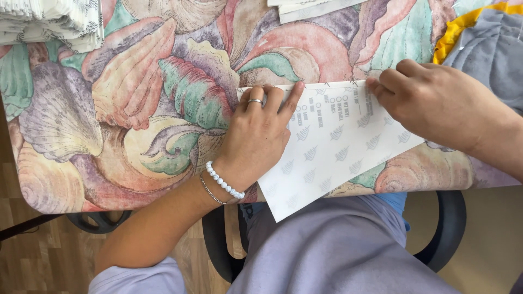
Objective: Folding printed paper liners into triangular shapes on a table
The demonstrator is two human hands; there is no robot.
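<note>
On the shell-patterned counter point(136, 98), the left hand point(256, 136) is pinning a white printed sheet point(332, 152) flat, fingers spread, while right hand point(436, 103) fingertips are pressing its top edge, steadying it.

Table point(109, 98) under cloth printed with large shells and leaves in pink, green, purple, wood-plank floor point(43, 261) lower left, black chair point(447, 228) frame below table edge, pale floor at right, even daylight.
</note>
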